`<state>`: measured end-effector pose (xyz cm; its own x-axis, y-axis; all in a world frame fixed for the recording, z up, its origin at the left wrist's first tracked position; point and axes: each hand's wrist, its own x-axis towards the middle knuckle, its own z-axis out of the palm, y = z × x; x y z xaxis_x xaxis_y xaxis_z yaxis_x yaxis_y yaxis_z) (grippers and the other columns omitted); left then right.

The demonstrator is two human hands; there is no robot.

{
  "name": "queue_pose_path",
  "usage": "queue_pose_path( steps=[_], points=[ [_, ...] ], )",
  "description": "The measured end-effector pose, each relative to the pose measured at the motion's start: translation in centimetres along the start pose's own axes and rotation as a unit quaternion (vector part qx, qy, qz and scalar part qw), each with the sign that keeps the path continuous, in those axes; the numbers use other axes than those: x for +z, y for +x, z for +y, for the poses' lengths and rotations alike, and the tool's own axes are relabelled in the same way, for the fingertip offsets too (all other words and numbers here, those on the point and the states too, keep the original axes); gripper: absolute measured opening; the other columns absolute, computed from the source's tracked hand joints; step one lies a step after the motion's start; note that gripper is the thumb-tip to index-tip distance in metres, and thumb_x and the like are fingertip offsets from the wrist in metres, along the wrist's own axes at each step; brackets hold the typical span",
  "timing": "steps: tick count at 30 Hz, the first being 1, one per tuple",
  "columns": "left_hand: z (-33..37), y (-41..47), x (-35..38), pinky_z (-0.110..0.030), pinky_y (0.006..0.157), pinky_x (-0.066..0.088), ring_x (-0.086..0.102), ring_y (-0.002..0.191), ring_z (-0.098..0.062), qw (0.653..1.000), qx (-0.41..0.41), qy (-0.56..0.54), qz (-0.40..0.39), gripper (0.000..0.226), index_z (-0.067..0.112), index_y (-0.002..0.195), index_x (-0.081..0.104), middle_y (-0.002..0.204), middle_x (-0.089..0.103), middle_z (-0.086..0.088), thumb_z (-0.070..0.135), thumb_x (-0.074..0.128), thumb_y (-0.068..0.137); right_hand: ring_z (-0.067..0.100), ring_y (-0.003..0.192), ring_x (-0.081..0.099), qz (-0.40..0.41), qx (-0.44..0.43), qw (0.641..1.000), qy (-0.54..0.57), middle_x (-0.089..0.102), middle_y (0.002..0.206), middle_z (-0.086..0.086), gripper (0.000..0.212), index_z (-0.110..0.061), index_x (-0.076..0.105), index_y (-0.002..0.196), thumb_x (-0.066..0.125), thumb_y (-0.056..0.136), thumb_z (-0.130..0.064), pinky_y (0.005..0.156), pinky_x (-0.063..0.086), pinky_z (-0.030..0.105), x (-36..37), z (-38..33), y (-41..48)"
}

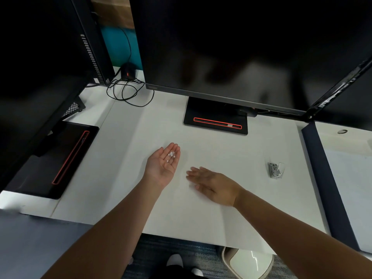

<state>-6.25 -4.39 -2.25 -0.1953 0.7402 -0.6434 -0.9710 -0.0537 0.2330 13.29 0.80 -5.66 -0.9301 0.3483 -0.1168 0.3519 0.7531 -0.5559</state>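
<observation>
My left hand [163, 164] lies palm up over the middle of the white desk [221, 214], fingers straight. Several small white round bits [170, 155] rest on its palm and fingers. My right hand [211, 185] is just to the right of it, palm down and flat, fingers straight and slightly blurred, low over the desk surface. It holds nothing. Whether it touches the desk I cannot tell.
A big dark monitor stands behind on a black base with a red-edged slot [216, 121]. A second monitor base [58, 158] sits at the left. A small clear container with metal pieces [275, 170] stands at the right. Black cables [128, 91] coil at the back left.
</observation>
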Motion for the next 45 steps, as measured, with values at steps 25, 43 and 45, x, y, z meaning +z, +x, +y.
queue_pose_path(
  steps=[25,43,45],
  points=[
    [-4.7,-4.6,-1.4,-0.034,0.082,0.053,0.065,0.099,-0.026,0.999,0.028,-0.027,0.014,0.031,-0.007,0.106,0.061,0.104,0.067,-0.017,0.015,0.041,0.100,0.015,0.146,-0.006,0.053,0.200,0.977,-0.052,0.001,0.159,0.005,0.061,-0.011,0.004,0.150,0.016,0.101,-0.044,0.118,-0.008,0.032,2.3,-1.5,-5.1],
    [-4.2,-5.6,-2.7,-0.035,0.089,0.050,0.063,0.101,-0.025,0.998,0.032,-0.050,0.005,0.032,-0.006,0.105,0.061,0.108,0.065,-0.016,0.016,0.038,0.101,0.023,0.147,0.007,0.017,0.107,0.992,-0.070,0.014,0.158,0.007,0.069,-0.009,0.019,0.149,0.033,0.084,0.012,0.118,0.003,0.031,0.4,-1.8,-0.4],
    [-3.8,-5.3,-2.7,-0.035,0.088,0.050,0.064,0.099,-0.025,0.999,0.030,-0.043,0.002,0.032,-0.007,0.105,0.061,0.107,0.065,-0.016,0.016,0.038,0.101,0.021,0.146,0.014,0.028,0.082,0.994,-0.060,0.021,0.156,0.006,0.069,-0.008,0.027,0.147,0.033,0.082,0.014,0.116,0.006,0.026,1.0,-2.0,-1.3]
  ],
)
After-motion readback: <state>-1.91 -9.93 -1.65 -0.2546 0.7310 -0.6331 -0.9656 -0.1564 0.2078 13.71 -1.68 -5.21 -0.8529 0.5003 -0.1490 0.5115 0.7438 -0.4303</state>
